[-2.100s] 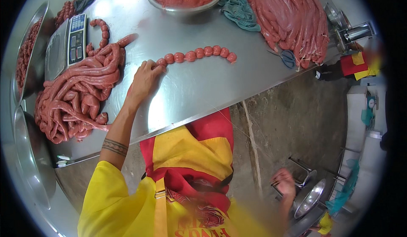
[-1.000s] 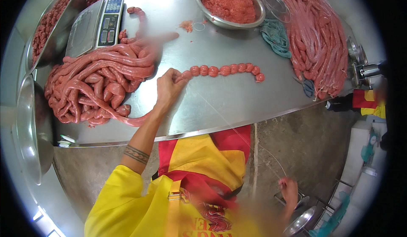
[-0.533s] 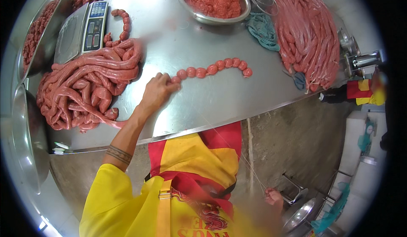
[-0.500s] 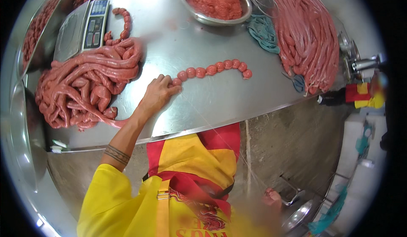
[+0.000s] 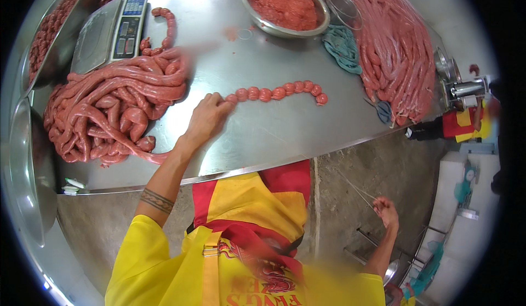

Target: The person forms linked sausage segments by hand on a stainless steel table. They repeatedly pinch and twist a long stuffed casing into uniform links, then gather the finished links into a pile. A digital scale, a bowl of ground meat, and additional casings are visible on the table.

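Observation:
My left hand (image 5: 210, 115) is closed around the near end of a sausage chain (image 5: 265, 94) on the steel table. Several short round links run from it to the right in a gentle curve, the last one bending toward me. From the unlinked sausage pile (image 5: 104, 109) at the left, one long strand leads under my left forearm. Out past the table edge at the right, my right hand (image 5: 387, 212) pinches a thin white string (image 5: 359, 190). The string stretches toward the table and fades from sight before the chain.
Behind the pile stands a scale (image 5: 107, 35), with a short linked chain (image 5: 167, 26) beside it. A metal bowl of ground meat (image 5: 285, 33), a green cloth (image 5: 342, 48) and long filled sausages (image 5: 389, 54) lie at the far right. Scissors (image 5: 382, 110) rest near the edge. Another person (image 5: 466, 122) stands beyond.
My right hand has swung up and outward to the right, away from my body, drawing the string with it. My left hand stays on the chain. The view has shifted slightly.

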Demonstrator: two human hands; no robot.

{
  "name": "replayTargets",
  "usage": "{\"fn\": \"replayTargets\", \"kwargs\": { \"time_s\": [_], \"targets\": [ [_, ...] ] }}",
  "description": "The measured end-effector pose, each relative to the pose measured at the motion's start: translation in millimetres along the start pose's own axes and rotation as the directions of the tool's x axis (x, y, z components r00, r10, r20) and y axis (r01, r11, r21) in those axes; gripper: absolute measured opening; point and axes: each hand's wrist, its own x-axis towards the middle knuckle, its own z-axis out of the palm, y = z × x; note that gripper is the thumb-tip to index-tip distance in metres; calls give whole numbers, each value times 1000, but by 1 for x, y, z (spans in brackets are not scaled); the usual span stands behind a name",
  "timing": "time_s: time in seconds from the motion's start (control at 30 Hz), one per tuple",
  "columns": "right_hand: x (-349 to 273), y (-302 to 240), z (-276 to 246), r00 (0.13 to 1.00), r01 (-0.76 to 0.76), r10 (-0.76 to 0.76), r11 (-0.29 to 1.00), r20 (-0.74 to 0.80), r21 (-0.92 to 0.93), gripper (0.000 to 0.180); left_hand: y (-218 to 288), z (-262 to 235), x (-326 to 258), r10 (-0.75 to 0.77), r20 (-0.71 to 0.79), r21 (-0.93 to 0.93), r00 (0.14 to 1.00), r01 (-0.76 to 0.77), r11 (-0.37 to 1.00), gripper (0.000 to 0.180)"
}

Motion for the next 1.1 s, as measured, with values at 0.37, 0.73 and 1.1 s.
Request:
{"fn": "replayTargets", "kwargs": {
  "time_s": [0.37, 0.73, 1.1],
  "targets": [
    [-34, 250, 46, 946, -284, -135, 100, 295, 954, 33, 10, -3, -4, 103, 88, 49, 991, -107, 993, 20],
    [227, -293, 232, 743, 374, -668, 367, 39, -852, 41, 9, -18, -31, -294, -1, -469, 956, 259, 844, 70],
    [-44, -117, 217, 889, 292, -334, 941, 312, 174, 43, 6, -17, -16, -628, 3, -328, 778, 594, 734, 35]
  ]
}}
